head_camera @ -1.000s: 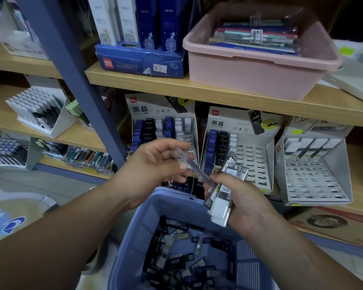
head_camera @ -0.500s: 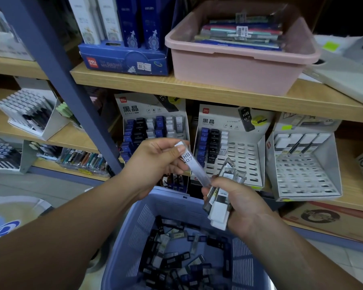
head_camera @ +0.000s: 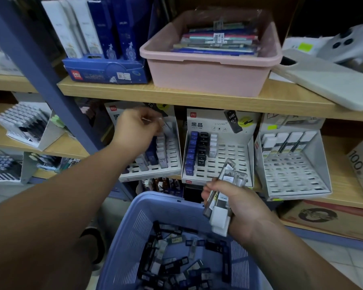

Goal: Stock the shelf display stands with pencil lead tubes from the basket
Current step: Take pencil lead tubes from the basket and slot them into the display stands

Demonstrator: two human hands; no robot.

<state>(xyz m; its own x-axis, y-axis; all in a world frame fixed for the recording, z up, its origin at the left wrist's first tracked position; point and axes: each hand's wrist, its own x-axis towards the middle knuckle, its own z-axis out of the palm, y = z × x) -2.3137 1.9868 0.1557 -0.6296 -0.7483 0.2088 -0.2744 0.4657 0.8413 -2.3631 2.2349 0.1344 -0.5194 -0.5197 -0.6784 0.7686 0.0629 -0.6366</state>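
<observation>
My left hand (head_camera: 134, 128) is raised to the left display stand (head_camera: 174, 164), pinching a clear lead tube (head_camera: 166, 125) over its top rows. My right hand (head_camera: 235, 204) stays above the blue basket (head_camera: 134, 222), shut on a bundle of clear and white lead tubes (head_camera: 222, 197). Many more tubes (head_camera: 176, 266) lie loose in the basket. The middle stand (head_camera: 235, 162) has three short columns of tubes on its left and open slots elsewhere. The right stand (head_camera: 291, 172) carries one top row.
The stands sit on a wooden shelf (head_camera: 342, 181). The shelf above carries a pink tub (head_camera: 210, 78) and a blue box (head_camera: 105, 74). A blue upright post (head_camera: 44, 80) slants across the left. Cardboard boxes (head_camera: 327, 218) lie below at right.
My left hand drew one tube from the bundle and carried it up and left to the left stand. My right hand kept the bundle in place.
</observation>
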